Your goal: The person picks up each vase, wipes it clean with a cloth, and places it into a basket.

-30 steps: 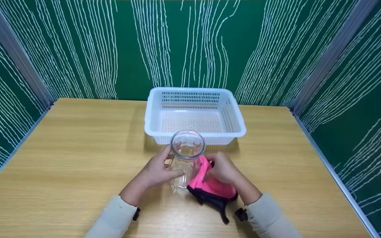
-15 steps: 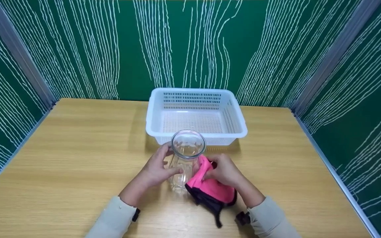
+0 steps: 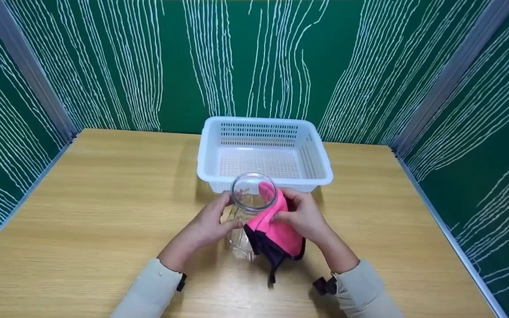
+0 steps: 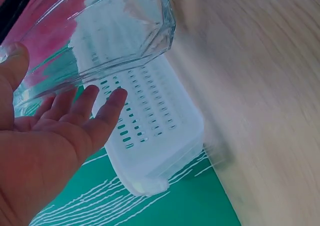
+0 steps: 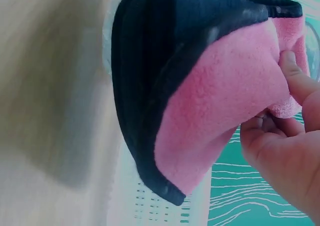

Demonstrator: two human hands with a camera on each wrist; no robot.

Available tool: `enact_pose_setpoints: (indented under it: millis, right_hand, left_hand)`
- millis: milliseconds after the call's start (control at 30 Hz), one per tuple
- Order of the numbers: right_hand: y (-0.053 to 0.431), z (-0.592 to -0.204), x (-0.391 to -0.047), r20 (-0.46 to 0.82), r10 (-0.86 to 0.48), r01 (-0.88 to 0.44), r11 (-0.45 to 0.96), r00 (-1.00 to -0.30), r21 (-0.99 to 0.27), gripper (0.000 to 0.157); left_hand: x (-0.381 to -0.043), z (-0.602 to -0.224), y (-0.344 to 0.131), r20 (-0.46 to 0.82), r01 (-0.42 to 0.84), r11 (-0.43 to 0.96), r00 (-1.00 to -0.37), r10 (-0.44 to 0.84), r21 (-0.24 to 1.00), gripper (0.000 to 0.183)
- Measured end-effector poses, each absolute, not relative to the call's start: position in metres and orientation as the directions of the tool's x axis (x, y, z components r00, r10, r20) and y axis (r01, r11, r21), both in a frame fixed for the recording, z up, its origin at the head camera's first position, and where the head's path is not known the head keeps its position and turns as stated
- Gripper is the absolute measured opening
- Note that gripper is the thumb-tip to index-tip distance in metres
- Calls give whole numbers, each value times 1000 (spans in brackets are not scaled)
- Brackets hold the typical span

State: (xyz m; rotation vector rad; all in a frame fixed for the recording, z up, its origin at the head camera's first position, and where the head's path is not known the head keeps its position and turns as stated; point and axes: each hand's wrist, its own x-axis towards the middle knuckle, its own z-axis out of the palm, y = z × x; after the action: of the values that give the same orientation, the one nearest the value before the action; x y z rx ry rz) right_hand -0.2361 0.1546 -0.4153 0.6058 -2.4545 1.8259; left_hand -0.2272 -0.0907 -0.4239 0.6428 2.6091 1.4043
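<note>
A clear glass jar (image 3: 239, 243) with a round mouth and faceted sides is between the hands in the head view. My left hand (image 3: 203, 225) grips its left side, thumb in front and fingers behind. In the left wrist view the jar (image 4: 127, 41) lies across the thumb and fingers. My right hand (image 3: 305, 218) pinches a pink cloth (image 3: 283, 236) with a black backing and edge, held along the jar's right side. Pink shows through the mouth; whether it is inside or behind the glass I cannot tell. The cloth (image 5: 220, 91) hangs folded in the right wrist view.
A white perforated plastic basket (image 3: 201, 170) stands on the wooden table (image 3: 104, 198), just beyond the jar. Green walls (image 3: 179, 66) with white wavy lines and grey metal posts (image 3: 38, 70) enclose the table's back and sides.
My right hand has moved up with the cloth, which now reaches the jar's rim. The left hand keeps its grip on the jar with little movement.
</note>
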Motion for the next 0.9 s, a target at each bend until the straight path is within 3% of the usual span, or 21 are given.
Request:
enact_pose_setpoints:
  millis: [433, 733, 900]
  right_hand:
    - [150, -412, -237, 157, -397, -336, 435, -904, -835, 53]
    - [151, -426, -234, 83, -391, -297, 528, -917, -796, 64]
    - [154, -442, -234, 48, -395, -291, 585, -918, -757, 70]
  left_hand:
    - [-224, -421, -88, 64, 274, 541, -925, 374, 795, 54]
    - [-222, -424, -90, 179, 397, 559, -897, 405, 728, 58]
    - [-220, -424, -89, 190, 401, 597, -903, 386, 695, 68]
